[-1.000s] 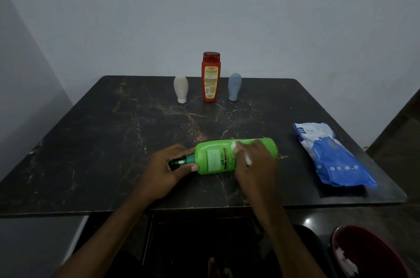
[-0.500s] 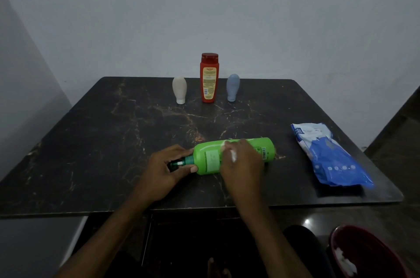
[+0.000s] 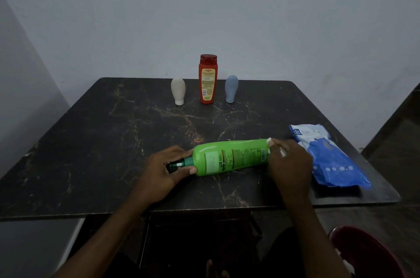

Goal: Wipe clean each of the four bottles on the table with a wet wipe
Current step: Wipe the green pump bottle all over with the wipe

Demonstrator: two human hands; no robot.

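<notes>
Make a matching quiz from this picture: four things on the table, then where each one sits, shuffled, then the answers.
Things
1. green bottle
2. red bottle
3. blue wipes pack
4. cream bottle

Places
A. upright at the back, middle of the row
B. lying on its side near the front
C. lying flat on the far right
D. standing cap-down, left end of the back row

Pairs: 1-B, 2-A, 3-C, 4-D
</notes>
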